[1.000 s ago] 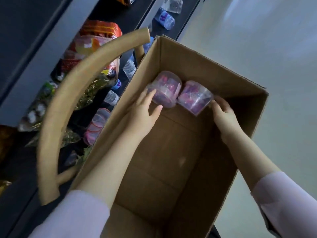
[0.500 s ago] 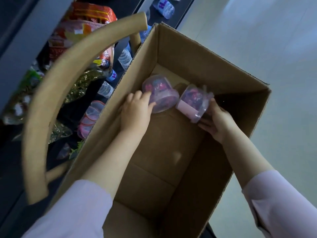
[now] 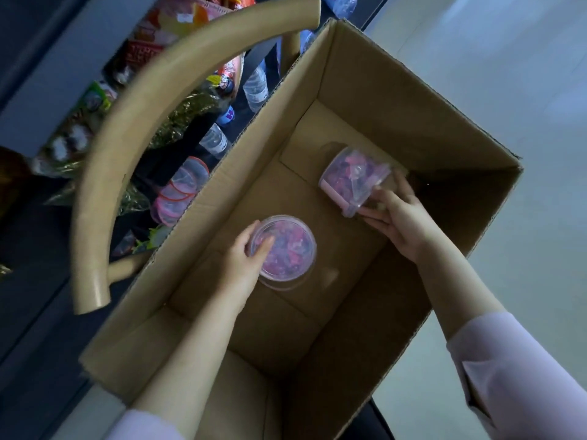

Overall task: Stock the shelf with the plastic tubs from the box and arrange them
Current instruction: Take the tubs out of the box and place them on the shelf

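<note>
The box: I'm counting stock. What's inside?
Only two tubs show: the near tub held by the left hand, the far tub by the right hand. Forearms hide some floor.

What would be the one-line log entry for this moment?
phase: pick-up | left hand: grips near tub | right hand: holds far tub, tilted | place: inside box

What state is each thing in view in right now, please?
Brown cardboard box: open at the top.
Near round clear plastic tub: flat face up, gripped by left hand.
Far round clear plastic tub: tilted, held by right hand.
</note>
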The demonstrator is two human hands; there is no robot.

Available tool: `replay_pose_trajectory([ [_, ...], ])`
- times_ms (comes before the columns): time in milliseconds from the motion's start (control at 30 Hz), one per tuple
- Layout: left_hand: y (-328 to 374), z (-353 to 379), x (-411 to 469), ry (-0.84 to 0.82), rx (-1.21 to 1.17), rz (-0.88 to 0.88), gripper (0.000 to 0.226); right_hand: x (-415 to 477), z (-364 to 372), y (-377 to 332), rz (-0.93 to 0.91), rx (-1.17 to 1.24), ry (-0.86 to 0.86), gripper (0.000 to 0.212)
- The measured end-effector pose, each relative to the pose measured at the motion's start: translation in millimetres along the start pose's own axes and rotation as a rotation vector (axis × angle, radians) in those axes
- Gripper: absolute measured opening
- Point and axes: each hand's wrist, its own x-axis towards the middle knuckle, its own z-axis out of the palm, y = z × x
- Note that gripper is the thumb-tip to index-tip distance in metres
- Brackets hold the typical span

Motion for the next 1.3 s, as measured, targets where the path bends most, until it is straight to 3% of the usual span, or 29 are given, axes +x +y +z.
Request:
replay_pose_trajectory([
  [133, -7.4, 0.2, 0.4, -0.011, -0.228, -0.171, 0.064, 11.1, 3.5, -6.8, -0.136, -0.243, -0.005, 0.078],
  [267, -10.9, 0.0, 4.1, -0.016, -0.237, -0.254, 0.058, 27.6, 7.3, -20.9, -0.240, -0.461, 0.039, 0.069],
  [467, -16.8, 6.0, -0.9, -0.032, -0.395, -0.316, 0.078, 50.3, 31.2, -30.8, -0.222, -0.614, -0.071, 0.102],
  [667, -18.0, 9.7, -6.8, -0.005, -0.426, -0.283, 0.056, 58.1, 42.6, -30.1, -0.209, -0.458, -0.014, 0.041],
  [733, -15.2, 11.2, -11.1, 0.016, -0.394, -0.272, 0.040, 54.8, 41.5, -29.4, -0.160, -0.423, 0.013, 0.043],
  [800, -11.7, 12.0, -18.4, 0.052, -0.359, -0.265, 0.038, 44.1, 39.7, -30.7, -0.164, -0.406, 0.057, 0.044],
  [900, -5.2, 8.5, -37.7, 0.113, -0.366, -0.238, 0.050, 8.5, 35.9, -33.5, -0.230, -0.375, 0.072, 0.036],
  [1000, 5.3, -5.3, -72.8, 0.116, -0.517, -0.189, 0.051, -49.7, 33.7, -33.5, -0.296, -0.338, -0.023, 0.026],
  [1167, 16.5, -50.7, -166.3, 0.094, -0.712, -0.058, 0.048, -174.8, 46.8, -29.5, -0.506, -0.374, -0.017, 0.032],
  [1300, 13.0, -100.4, -253.2, 0.114, -0.768, 0.058, 0.053, -267.4, 69.3, -18.3, -0.600, -0.200, -0.020, 0.029],
])
